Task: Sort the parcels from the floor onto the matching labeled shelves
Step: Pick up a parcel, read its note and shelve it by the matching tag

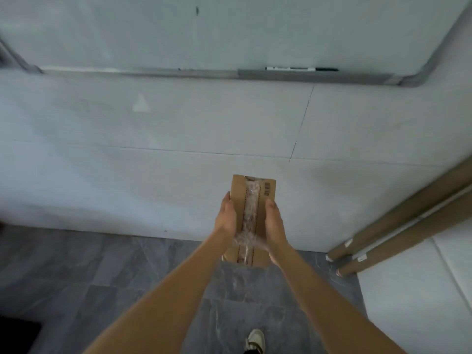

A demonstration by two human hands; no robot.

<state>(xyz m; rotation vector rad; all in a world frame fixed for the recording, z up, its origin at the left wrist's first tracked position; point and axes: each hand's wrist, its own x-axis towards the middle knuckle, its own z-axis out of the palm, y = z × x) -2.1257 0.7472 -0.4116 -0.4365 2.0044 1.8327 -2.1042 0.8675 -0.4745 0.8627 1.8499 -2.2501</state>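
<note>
A narrow brown cardboard parcel with clear tape down its middle and a barcode near its far right corner is held in front of me, above the grey tiled floor. My left hand grips its left side. On the right side, my right hand holds it too. The parcel's long axis points away from me toward the white wall. No labeled shelf appears in this view.
A whiteboard hangs on the wall ahead, with a marker on its tray. Long cardboard tubes lean at the right beside a white surface. One shoe shows on the floor below.
</note>
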